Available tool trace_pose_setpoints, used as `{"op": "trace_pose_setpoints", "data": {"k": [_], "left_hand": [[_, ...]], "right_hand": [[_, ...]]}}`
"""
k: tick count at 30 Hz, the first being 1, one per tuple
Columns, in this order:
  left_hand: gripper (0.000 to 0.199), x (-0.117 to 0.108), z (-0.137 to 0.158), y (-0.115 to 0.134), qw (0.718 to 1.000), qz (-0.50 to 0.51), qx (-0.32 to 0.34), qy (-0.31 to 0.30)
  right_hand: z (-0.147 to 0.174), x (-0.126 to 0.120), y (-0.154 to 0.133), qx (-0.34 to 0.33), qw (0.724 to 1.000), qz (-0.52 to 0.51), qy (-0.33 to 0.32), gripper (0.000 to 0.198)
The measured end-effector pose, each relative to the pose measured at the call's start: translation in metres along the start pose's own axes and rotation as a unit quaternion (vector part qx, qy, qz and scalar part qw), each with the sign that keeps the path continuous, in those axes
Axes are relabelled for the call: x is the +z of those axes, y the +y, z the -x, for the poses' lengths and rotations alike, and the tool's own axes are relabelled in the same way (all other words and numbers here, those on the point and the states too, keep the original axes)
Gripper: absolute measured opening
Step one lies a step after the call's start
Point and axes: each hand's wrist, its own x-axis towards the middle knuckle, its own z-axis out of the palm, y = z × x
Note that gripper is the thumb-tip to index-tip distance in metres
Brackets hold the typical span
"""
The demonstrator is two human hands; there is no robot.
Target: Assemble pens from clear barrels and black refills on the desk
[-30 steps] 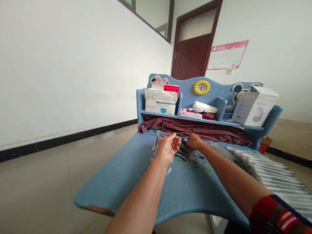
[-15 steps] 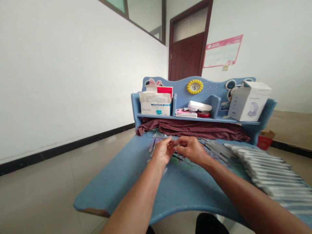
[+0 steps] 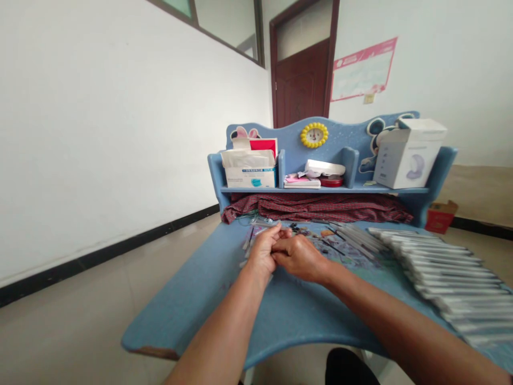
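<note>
Above the middle of the blue desk (image 3: 208, 299), my two hands meet, fingertips against each other. My left hand (image 3: 264, 250) has its palm turned inward with curled fingers. Pressed against it, my right hand (image 3: 298, 258) is closed in a pinch. Whatever lies between the fingers is hidden. Just behind them are small dark pieces (image 3: 298, 229) and thin black rods (image 3: 333, 247). Slim, greyish clear sticks (image 3: 358, 241) lie fanned out right of my right hand. A few pale sticks (image 3: 247, 240) show beside my left hand.
A large row of wrapped white sticks (image 3: 449, 283) covers the desk's right side. Checked red cloth (image 3: 316, 207) is bunched under the shelf (image 3: 360, 191). On the shelf stand a mask box (image 3: 250, 174), a red tin (image 3: 331, 182) and a white carton (image 3: 409, 155).
My right hand has moved left and down against my left palm, its fingers now turned out of sight. More small pieces show behind the hands. The view has shifted slightly.
</note>
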Motion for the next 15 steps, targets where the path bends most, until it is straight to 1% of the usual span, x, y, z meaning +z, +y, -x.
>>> {"op": "trace_pose_setpoints", "data": {"k": [3,5,12,15], "left_hand": [[0.031,0.0025,0.0009,-0.0011,1.0,0.0,0.001,-0.009],[0.03,0.0029,0.0011,-0.0025,1.0,-0.003,-0.001,-0.024],[0.027,-0.0006,-0.0024,-0.007,0.999,-0.004,0.013,-0.046],[0.024,-0.0012,-0.0028,-0.0071,0.999,0.001,0.01,-0.045]], "right_hand": [[-0.0025,-0.0022,0.0025,0.022,0.997,-0.07,0.001,0.015],[-0.0037,-0.0037,0.0026,0.026,0.995,-0.091,0.0,0.012],[-0.0041,-0.0041,-0.0024,0.022,0.998,-0.063,0.008,0.011],[-0.0046,-0.0014,-0.0008,0.013,0.996,-0.086,-0.001,0.015]]}}
